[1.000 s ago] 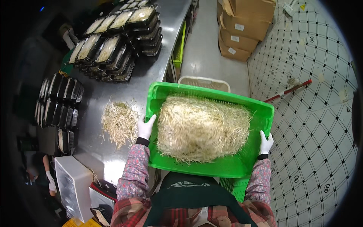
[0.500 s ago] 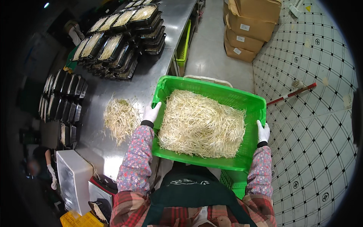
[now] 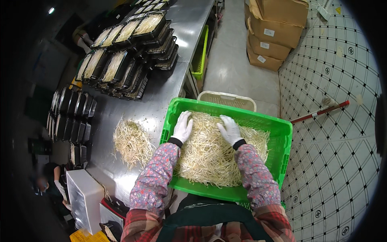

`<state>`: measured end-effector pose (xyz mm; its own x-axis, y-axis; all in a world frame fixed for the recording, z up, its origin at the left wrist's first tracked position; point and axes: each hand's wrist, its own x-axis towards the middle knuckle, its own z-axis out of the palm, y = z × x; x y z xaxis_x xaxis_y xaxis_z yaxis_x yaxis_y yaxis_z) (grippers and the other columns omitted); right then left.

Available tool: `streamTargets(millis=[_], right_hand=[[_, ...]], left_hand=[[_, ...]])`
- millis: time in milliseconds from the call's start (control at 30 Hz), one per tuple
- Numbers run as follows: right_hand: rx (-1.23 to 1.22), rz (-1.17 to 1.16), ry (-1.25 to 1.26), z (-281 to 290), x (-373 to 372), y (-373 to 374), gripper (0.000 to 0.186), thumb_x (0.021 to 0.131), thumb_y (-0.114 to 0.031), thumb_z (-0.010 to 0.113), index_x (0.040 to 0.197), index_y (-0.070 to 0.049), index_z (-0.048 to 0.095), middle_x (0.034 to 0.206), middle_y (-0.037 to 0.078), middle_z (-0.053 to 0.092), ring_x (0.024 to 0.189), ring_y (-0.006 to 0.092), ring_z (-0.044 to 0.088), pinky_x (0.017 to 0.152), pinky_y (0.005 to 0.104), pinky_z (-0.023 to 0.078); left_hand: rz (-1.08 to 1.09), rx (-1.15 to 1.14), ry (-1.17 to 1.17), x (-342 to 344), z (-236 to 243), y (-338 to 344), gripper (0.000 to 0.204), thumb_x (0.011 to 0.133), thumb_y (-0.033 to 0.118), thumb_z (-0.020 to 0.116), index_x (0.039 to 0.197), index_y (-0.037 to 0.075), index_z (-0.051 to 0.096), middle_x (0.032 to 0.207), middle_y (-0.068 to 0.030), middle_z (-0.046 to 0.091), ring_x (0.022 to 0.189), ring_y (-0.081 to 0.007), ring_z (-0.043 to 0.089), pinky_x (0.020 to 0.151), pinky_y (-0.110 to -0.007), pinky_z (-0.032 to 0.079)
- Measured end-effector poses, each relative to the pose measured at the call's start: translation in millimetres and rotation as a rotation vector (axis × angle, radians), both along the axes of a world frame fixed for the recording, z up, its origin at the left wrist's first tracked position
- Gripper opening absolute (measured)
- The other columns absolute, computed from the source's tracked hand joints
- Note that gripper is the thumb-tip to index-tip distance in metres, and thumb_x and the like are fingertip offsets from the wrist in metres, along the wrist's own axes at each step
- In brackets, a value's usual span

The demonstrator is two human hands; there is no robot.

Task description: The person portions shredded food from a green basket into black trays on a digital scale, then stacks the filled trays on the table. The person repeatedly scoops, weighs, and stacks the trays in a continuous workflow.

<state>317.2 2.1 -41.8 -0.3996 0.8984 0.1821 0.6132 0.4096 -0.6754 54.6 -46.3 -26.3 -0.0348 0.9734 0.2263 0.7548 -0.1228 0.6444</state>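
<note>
A green plastic crate [image 3: 282,137] full of pale bean sprouts [image 3: 209,157] sits in front of me at the edge of the steel table [image 3: 161,97]. My left hand [image 3: 182,127], in a white glove, lies flat on the sprouts near the crate's left wall. My right hand [image 3: 229,129], also gloved, rests palm down on the sprouts near the middle. Neither hand grips anything. A loose heap of sprouts [image 3: 131,141] lies on the table to the left of the crate.
Black trays filled with sprouts [image 3: 125,60] are stacked at the back of the table; empty black trays [image 3: 70,117] stand on the left. A beige basket [image 3: 227,100] sits behind the crate. Cardboard boxes [image 3: 274,36] and a red-handled stick [image 3: 320,112] are on the floor. Another person [image 3: 50,183] is at lower left.
Both hands let go of the crate's side rims and moved inward onto the sprouts. The crate has come down lower and rests in front of me.
</note>
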Motion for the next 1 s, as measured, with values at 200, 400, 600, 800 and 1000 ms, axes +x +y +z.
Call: streamTargets(millis=[200,400,600,800,1000], right_hand=[[-0.31,0.005,-0.318,-47,-55,14,0.065,0.096,-0.051,0.05,0.141,-0.005,0.046,0.139,0.023,0.049,0.129,0.0401,0.046,0.109,0.0456,0.036],[0.02,0.15,-0.149,-24,-25,-43,0.06,0.096,-0.048,0.051,0.132,0.001,0.052,0.128,0.019,0.056,0.119,0.0356,0.049,0.104,0.0455,0.037],[-0.338,0.217,-0.006,-4,-59,14,0.054,0.098,-0.043,0.047,0.129,0.0,0.057,0.133,0.021,0.055,0.123,0.0361,0.051,0.107,0.0463,0.036],[-0.636,0.26,-0.43,-62,-122,64,0.074,0.098,-0.06,0.026,0.137,-0.002,0.05,0.14,0.024,0.051,0.129,0.0366,0.049,0.111,0.0469,0.033],[-0.796,0.32,-0.486,-72,-134,74,0.082,0.094,-0.068,0.024,0.125,-0.003,0.064,0.132,0.02,0.059,0.125,0.0321,0.054,0.11,0.041,0.035]], left_hand=[[0.067,-0.259,0.058,-1,-67,45,0.035,0.095,0.032,0.051,0.11,0.004,0.066,0.115,-0.0211,0.064,0.112,-0.0395,0.056,0.097,-0.047,0.044],[0.058,-0.121,0.175,29,-51,-37,0.034,0.092,0.027,0.06,0.12,0.009,0.061,0.126,-0.0158,0.055,0.128,-0.0421,0.041,0.108,-0.05,0.033],[0.141,-0.131,0.119,34,-47,-66,0.033,0.091,0.019,0.062,0.121,0.006,0.059,0.13,-0.0171,0.051,0.133,-0.0415,0.038,0.111,-0.049,0.033],[0.156,-0.119,0.094,33,-52,-75,0.032,0.089,0.016,0.064,0.12,0.007,0.06,0.13,-0.0164,0.053,0.133,-0.0417,0.04,0.109,-0.047,0.037],[0.304,-0.188,-0.022,44,-22,-87,0.038,0.093,0.019,0.062,0.129,0.007,0.058,0.143,-0.0168,0.046,0.138,-0.0408,0.034,0.115,-0.046,0.029]])
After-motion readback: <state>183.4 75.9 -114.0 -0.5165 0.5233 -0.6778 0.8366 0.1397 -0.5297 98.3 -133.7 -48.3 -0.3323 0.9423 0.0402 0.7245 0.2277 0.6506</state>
